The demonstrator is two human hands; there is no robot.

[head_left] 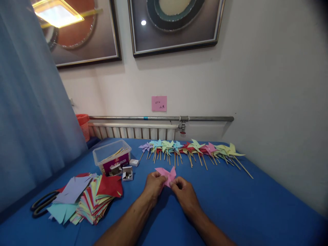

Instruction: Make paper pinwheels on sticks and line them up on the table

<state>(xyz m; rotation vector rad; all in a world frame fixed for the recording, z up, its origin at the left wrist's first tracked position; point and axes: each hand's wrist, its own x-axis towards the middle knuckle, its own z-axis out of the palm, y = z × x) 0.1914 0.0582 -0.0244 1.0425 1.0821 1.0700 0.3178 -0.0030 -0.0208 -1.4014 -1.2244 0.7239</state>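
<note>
Between my two hands is a pink paper pinwheel (170, 175), its corners folded in toward the middle and no stick showing on it. My left hand (154, 186) pinches its left side, thumb near the centre. On the lower right, my right hand (185, 192) grips a corner between thumb and fingers. Finished pinwheels (196, 146) on wooden sticks lie in a row beyond my hands. To the left is a stack of cut coloured paper (96, 201), beside an open small box (127, 173) with tiny metal pieces in it.
A clear plastic tub (112, 155) holding thin sticks stands at the back left. Black-handled scissors (42, 205) lie partly under the paper. Behind the blue-covered table (230, 212) run a radiator (133, 131) and a pipe (161, 118). A blue curtain (33, 102) hangs at left.
</note>
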